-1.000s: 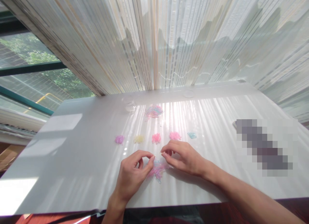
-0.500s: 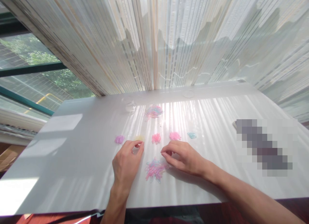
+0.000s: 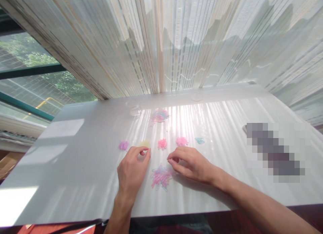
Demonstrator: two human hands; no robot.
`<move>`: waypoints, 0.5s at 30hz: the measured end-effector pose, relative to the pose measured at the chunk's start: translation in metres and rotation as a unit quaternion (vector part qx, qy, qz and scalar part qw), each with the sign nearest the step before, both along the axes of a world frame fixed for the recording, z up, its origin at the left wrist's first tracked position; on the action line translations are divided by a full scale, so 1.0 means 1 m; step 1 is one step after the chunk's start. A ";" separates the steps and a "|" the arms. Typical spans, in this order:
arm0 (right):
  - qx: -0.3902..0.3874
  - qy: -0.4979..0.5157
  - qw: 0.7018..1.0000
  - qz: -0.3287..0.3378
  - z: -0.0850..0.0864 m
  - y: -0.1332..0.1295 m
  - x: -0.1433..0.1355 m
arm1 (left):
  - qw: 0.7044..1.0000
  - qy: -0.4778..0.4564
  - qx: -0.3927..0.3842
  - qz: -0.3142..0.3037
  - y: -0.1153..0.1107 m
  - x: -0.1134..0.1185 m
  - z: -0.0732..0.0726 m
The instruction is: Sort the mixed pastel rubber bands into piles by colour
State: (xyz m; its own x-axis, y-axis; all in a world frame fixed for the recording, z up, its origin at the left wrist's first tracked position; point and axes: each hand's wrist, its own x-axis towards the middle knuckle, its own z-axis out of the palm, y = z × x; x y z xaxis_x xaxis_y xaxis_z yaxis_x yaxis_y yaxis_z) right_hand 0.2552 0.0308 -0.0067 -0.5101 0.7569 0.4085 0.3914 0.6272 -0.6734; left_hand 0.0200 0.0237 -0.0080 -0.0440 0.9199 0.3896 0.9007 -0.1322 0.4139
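Observation:
My left hand [image 3: 133, 165] is pinched just in front of a small yellow pile [image 3: 144, 144]; whatever its fingertips hold is too small to make out. My right hand [image 3: 190, 163] has thumb and fingers drawn together above the right edge of a mixed pink, purple and blue pile [image 3: 160, 177], its contents also unclear. A row on the white table holds a purple pile [image 3: 123, 145], the yellow one, a coral-pink pile [image 3: 162, 144], a pink pile [image 3: 182, 141] and a small teal pile [image 3: 200, 140]. Another mixed pile [image 3: 160, 115] lies farther back.
A clear container [image 3: 135, 109] stands at the back left of the white table [image 3: 75, 166]. A thin transparent round piece [image 3: 196, 96] lies near the back edge. On the right is a pixelated dark object [image 3: 276, 151]. Striped curtains [image 3: 158, 42] hang behind.
The view has shifted slightly. Both hands keep almost the same pose and place, and the piles look unchanged.

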 end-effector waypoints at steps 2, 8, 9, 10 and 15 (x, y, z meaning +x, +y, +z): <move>-0.003 -0.001 1.000 0.002 0.000 0.000 0.000 | 0.999 -0.028 -0.002 -0.032 -0.005 -0.005 0.001; -0.031 -0.014 0.999 0.024 -0.003 -0.001 0.000 | 0.975 -0.092 -0.087 -0.180 -0.024 -0.017 0.011; -0.037 -0.023 0.999 0.032 -0.003 -0.001 0.000 | 0.971 -0.088 -0.101 -0.197 -0.027 -0.018 0.013; -0.042 -0.032 0.998 0.042 -0.003 -0.002 -0.001 | 0.968 -0.084 -0.113 -0.209 -0.029 -0.019 0.014; -0.045 -0.059 0.994 0.075 -0.004 -0.004 -0.002 | 0.961 -0.062 -0.136 -0.233 -0.034 -0.018 0.018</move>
